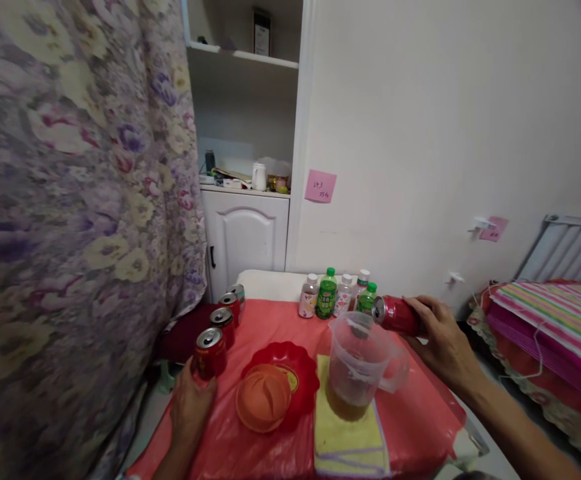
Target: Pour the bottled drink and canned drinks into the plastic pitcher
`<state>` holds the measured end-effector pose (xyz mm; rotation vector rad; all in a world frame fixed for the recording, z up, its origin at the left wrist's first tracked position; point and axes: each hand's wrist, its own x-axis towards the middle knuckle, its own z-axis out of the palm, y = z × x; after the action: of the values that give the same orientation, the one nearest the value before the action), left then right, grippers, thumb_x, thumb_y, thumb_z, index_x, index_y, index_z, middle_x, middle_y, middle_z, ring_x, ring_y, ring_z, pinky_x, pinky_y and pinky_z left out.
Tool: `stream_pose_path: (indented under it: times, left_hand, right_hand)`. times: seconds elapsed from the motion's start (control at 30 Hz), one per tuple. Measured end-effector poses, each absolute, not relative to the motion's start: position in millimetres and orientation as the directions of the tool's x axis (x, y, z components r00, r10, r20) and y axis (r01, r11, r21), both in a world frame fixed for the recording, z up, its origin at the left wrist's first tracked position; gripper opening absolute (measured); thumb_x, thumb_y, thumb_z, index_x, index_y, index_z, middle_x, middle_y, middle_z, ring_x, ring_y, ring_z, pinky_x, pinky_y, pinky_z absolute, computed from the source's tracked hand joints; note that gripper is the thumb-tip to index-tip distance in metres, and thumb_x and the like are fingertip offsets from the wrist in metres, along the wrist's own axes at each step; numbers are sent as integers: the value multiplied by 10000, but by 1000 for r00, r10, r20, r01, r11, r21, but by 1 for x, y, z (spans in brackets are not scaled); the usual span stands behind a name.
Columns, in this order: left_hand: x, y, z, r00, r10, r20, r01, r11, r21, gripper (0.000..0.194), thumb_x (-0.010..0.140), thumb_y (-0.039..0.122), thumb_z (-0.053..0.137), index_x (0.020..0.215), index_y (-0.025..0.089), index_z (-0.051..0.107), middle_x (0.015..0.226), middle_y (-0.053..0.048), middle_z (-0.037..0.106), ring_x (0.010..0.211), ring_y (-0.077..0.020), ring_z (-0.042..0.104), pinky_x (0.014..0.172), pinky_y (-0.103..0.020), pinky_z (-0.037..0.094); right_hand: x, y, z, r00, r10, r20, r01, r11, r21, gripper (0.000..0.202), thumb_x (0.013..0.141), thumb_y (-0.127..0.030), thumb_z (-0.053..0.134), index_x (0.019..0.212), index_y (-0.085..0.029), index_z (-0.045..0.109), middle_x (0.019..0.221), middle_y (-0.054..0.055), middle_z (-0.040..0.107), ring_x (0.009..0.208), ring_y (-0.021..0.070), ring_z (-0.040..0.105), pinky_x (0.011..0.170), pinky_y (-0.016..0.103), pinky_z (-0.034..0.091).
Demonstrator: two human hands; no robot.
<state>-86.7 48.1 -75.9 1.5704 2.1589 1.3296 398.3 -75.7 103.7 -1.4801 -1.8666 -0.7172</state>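
My right hand (444, 345) grips a red drink can (398, 315) tipped on its side, its top over the rim of a clear plastic jug (363, 363). The jug stands on a yellow cloth (349, 430) and has brownish liquid in its bottom. My left hand (190, 407) is wrapped around the base of another red can (210, 353), upright at the left edge of the red-covered table (415, 417). Behind that can stand three more cans (224, 325) in a row.
A red bowl (300, 373) with an orange lid (263, 398) sits mid-table. Several small bottles (327, 294) stand at the far edge by the wall. A floral curtain (70, 220) hangs left, a white cabinet (244, 233) behind, a striped bed (553, 313) right.
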Motion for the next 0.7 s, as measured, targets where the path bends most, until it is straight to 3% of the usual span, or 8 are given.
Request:
stream_pose_path:
  times: [0.7]
  left_hand:
    - [-91,50,-77,-406,858,314,700,72,710,720,776,319,458,1447,75,367,1380,-251,558,1279,-410,549,1085,-504,433]
  right_hand:
    - [392,-72,112,-204,609,766,968,245,64,571,874,-206,639,1401,-207,419,1244,145,542,1100,275,554,899,443,568]
